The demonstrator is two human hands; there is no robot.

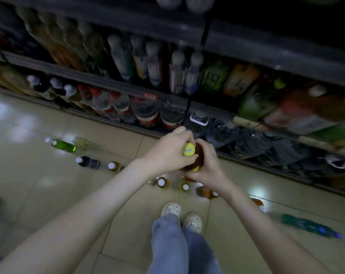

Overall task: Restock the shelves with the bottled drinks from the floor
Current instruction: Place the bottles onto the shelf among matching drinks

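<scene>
Brown bottle (198, 156) stands clamped in both grips, left hand (165, 153) at cap (189, 149), right hand (208, 169) below.

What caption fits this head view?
Left hand and right hand grip a yellow-capped brown plastic bottle above bottles strewn on beige tiles.

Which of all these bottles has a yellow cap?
The brown bottle the person holds in both hands, left hand at its yellow cap, right hand round its body. The bottles on the floor nearby show white caps.

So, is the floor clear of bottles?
No, a green bottle and a blue-green bottle lie on their sides on the floor.
</scene>
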